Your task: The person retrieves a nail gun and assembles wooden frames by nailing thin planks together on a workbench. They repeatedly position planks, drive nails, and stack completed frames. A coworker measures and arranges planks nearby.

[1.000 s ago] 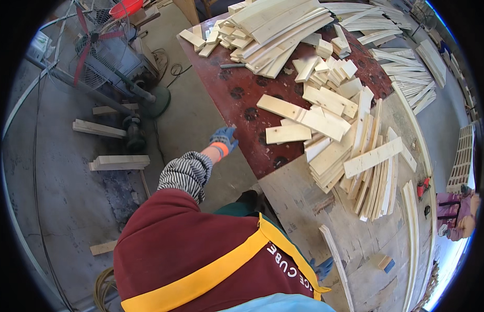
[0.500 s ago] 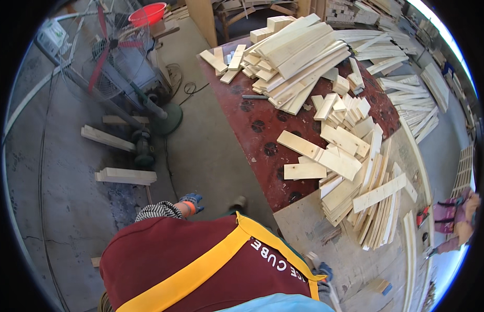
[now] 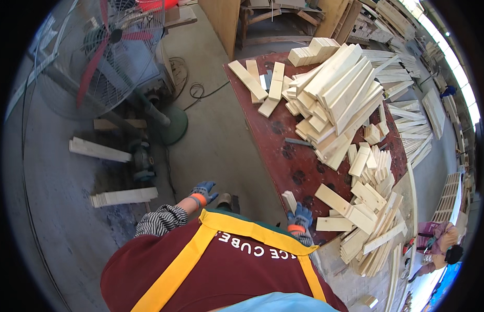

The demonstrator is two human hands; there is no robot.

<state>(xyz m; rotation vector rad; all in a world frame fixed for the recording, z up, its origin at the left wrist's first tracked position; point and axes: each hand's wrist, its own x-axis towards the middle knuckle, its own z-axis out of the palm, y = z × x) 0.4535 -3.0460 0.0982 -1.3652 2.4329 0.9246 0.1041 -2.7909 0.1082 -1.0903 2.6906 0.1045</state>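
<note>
My right hand [image 3: 301, 216], in a blue work glove with an orange cuff, is closed around a short pale wooden block [image 3: 289, 202] at the near left edge of the red table [image 3: 270, 151]. My left hand [image 3: 204, 193], gloved alike, hangs over the floor left of the table; its fingers are apart and it holds nothing. Right of my right hand, a short board [image 3: 334, 224] lies on the table beside a longer jointed board [image 3: 345, 208]. A heap of boards [image 3: 351, 83] covers the table's far part.
A floor fan [image 3: 115, 35] with red blades stands at the left on a round green base [image 3: 174, 126]. Stacked wood strips [image 3: 124, 197] lie on the floor nearby. More boards [image 3: 374, 244] sit at the table's near right. Another person [image 3: 437, 244] is at the far right.
My right hand has come forward from beside my body to the table edge with the wooden block. My left hand has moved slightly forward and right. The view has shifted.
</note>
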